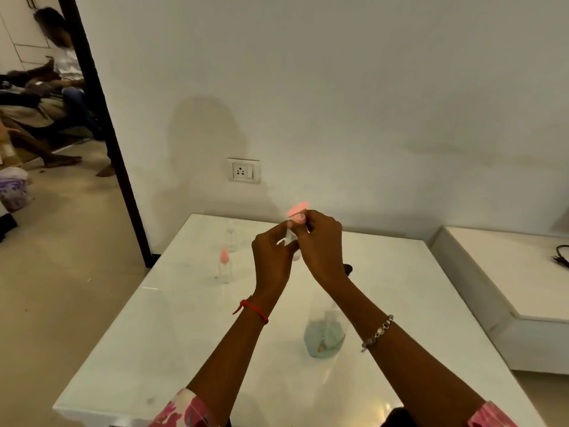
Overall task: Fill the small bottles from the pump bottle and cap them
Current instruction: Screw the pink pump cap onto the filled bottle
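cap [297,210]: pink | table [172,318]: white | sleeves [184,409]: pink floral | wrist thread [251,309]: red

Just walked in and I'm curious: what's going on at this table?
A person holds a small clear bottle in the left hand above the white table, while the right hand pinches the pink cap at its top. A second capped bottle stands on the table, and the pump bottle, partly full of bluish liquid, stands nearer.
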